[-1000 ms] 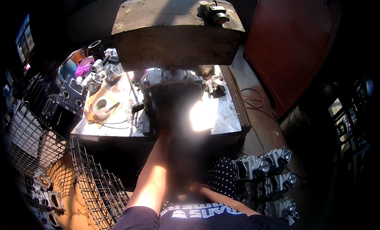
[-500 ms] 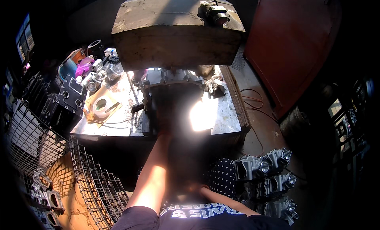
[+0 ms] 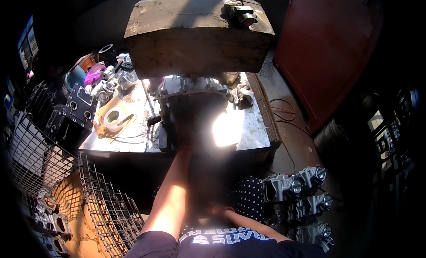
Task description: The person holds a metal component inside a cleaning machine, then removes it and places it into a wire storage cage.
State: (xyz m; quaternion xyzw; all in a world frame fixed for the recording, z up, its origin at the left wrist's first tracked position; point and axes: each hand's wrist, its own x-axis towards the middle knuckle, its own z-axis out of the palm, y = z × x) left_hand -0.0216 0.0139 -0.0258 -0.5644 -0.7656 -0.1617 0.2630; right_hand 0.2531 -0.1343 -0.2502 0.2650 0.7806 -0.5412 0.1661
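Observation:
A grey cast metal housing (image 3: 191, 85) stands on the bright workbench (image 3: 248, 140), below a large box-shaped block. My left forearm stretches forward over the bench edge, and my left hand (image 3: 184, 132) reaches into the dark shade on the near side of the housing. Its fingers are lost in shadow, so contact or grip cannot be made out. My right hand (image 3: 217, 210) is low near my lap, beside the dotted cloth; glare and haze smear its fingers. A black-handled tool (image 3: 154, 120) lies left of the housing.
The worn box-shaped block (image 3: 199, 53) overhangs the bench. Left on the bench lie a tape roll (image 3: 113, 119), a black machined block (image 3: 80, 108) and metal parts. A wire basket (image 3: 108, 204) stands at lower left, stacked castings (image 3: 295, 187) at lower right. A hose (image 3: 288, 113) crosses the floor.

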